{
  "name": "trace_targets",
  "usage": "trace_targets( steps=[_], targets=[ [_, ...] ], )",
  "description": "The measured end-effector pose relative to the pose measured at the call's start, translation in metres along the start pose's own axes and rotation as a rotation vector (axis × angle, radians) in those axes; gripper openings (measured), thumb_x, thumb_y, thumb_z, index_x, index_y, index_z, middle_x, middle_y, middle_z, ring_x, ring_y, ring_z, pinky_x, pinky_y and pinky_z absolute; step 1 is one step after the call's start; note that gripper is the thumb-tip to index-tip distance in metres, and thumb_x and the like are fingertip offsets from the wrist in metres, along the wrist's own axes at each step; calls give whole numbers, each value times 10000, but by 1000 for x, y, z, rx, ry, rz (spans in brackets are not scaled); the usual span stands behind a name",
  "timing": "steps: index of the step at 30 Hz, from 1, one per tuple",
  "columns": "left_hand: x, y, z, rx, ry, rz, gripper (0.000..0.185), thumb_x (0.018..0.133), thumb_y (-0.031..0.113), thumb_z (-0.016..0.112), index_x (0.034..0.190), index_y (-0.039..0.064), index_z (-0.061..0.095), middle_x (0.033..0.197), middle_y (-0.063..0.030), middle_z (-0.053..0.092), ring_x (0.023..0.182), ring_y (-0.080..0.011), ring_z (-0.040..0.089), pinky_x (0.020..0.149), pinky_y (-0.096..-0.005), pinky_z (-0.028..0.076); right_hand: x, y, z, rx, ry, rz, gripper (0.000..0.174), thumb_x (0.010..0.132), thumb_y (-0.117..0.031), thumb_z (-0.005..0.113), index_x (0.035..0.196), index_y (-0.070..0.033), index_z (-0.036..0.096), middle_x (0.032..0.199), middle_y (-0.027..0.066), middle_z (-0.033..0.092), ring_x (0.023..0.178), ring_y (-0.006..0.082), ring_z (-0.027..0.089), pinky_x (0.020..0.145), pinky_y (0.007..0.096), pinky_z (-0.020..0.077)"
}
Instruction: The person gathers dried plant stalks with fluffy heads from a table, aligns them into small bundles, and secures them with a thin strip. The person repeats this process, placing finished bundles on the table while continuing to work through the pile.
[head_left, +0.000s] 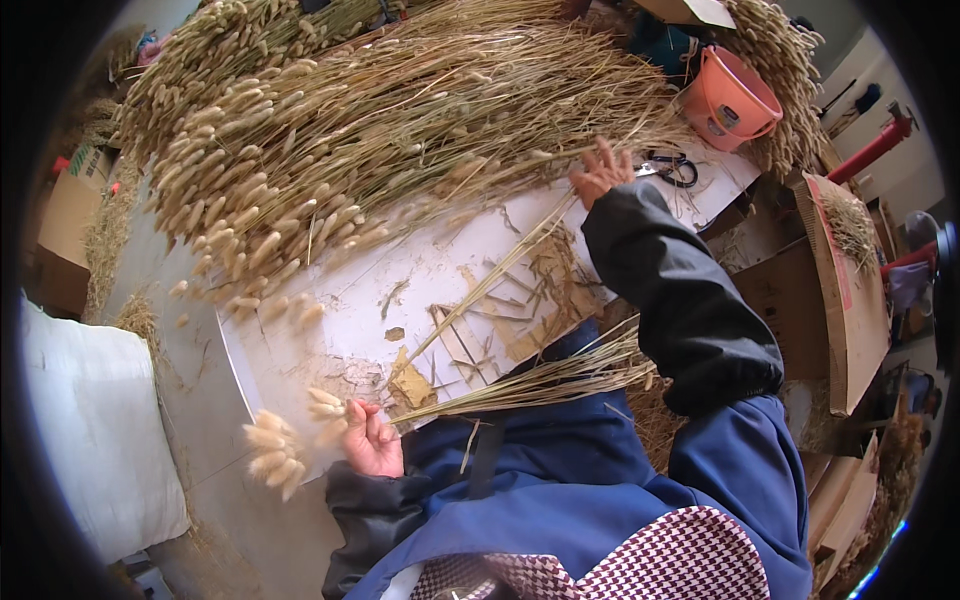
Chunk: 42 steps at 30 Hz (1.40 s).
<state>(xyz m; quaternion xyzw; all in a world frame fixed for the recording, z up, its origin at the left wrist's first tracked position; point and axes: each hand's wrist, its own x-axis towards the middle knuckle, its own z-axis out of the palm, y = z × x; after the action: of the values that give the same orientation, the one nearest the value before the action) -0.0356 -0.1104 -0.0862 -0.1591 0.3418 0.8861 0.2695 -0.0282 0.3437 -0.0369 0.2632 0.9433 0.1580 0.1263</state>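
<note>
Dried bunny-tail grass stems with fluffy cream heads (277, 454) are gripped near their heads in my left hand (373, 442); the stalks (540, 386) stretch right across my lap. A few longer stalks (480, 292) run diagonally from my left hand up towards my right hand (602, 172). That hand is at the lower edge of a large heap of the same grass (420, 127), fingers spread and slightly blurred; whether it grips any stalk is unclear. Black-handled scissors (675, 170) lie just right of it.
The white tabletop (345, 300) carries stem scraps and torn brown paper (555, 277). A pink bucket (731, 97) stands at the back right. Open cardboard boxes (847, 300) are on the right, another box (64, 225) is at the left, and a white sack (97, 427) stands at lower left.
</note>
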Motion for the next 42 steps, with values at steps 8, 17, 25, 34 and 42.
trace_targets(
  steps=[8,17,25,34,42],
  targets=[
    [-17,13,-14,-21,51,67,153,843,237,618,856,107,538,744,9,535,440,-9,298,391,-167,326,28,39,-6,19,-97,137,466,846,-269,507,1301,-261,406,1458,63,196,1364,303,30,1043,567,121],
    [-29,15,-11,42,22,147,172,847,258,607,876,104,536,789,1,534,436,-24,269,378,-175,289,-50,-45,-80,255,252,-531,408,786,-71,468,1168,-194,540,1077,61,612,961,224,586,797,409,479],
    [-43,18,-1,70,-99,208,150,861,244,585,894,107,532,784,-10,559,442,-33,285,374,-186,339,-117,-150,-76,593,-59,-963,145,824,-162,516,921,-105,607,711,141,615,652,276,606,620,378,476],
    [-35,17,15,38,-160,167,137,854,214,598,881,98,530,777,-28,552,446,-39,304,364,-198,351,-112,-135,-76,1175,22,-766,84,769,-105,592,816,-44,625,744,120,622,699,277,608,619,337,476],
    [-29,18,21,14,-189,109,133,849,211,603,894,111,528,781,-21,550,446,-38,301,363,-195,343,-122,-133,-73,835,327,-881,72,767,-142,553,792,-88,594,756,55,599,728,287,584,640,412,433]
  ],
)
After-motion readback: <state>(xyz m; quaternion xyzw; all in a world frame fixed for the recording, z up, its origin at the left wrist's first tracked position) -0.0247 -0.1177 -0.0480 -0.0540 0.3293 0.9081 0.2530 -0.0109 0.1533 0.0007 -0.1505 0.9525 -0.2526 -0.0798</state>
